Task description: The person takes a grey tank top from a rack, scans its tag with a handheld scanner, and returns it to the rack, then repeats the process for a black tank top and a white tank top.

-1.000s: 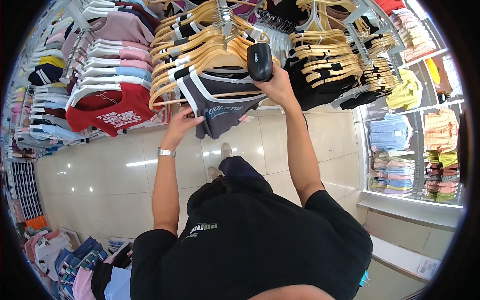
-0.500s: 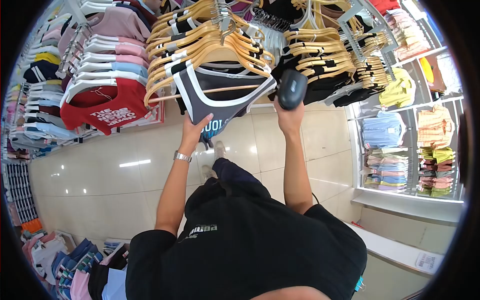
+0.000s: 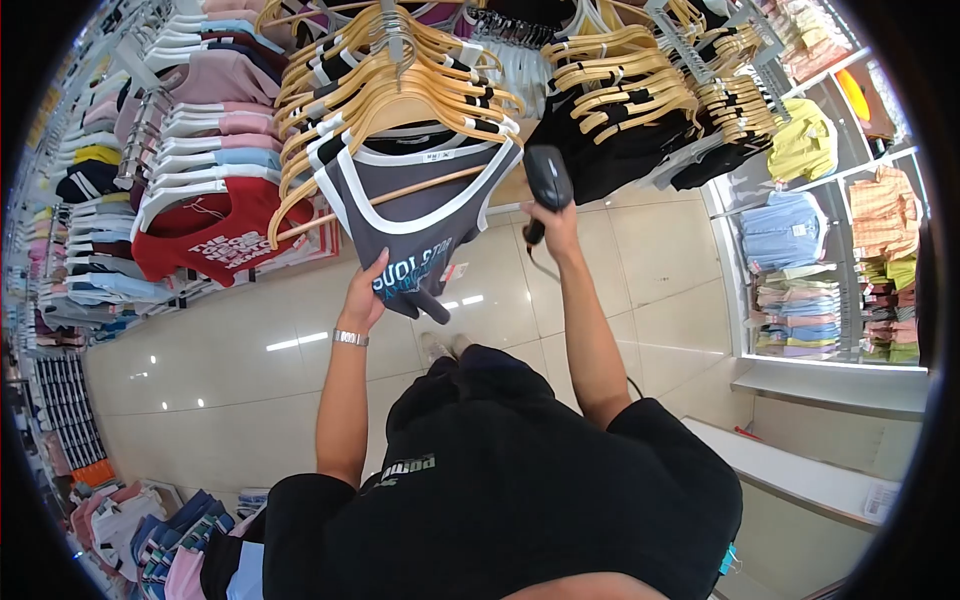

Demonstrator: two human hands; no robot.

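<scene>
A dark grey tank top with white trim and blue-white lettering hangs on a wooden hanger at the front of a rack. My left hand, with a metal watch on its wrist, pinches the tank top's lower side edge. A small white and red tag shows beside the tank top's hem. To the right, my right hand is wrapped round the handle of a black barcode scanner. The scanner is apart from the tank top, and a cable runs down from its handle.
Beside the tank top hangs a red T-shirt on a white hanger. More wooden hangers with black garments hang at right. Wall shelves hold a blue shirt and folded stacks. Folded clothes lie at lower left. Tiled floor spreads below.
My left hand has moved lower on the tank top, whose lettering now shows more fully. The scanner has shifted left and tilted, showing its handle and cable. The whole view has shifted slightly.
</scene>
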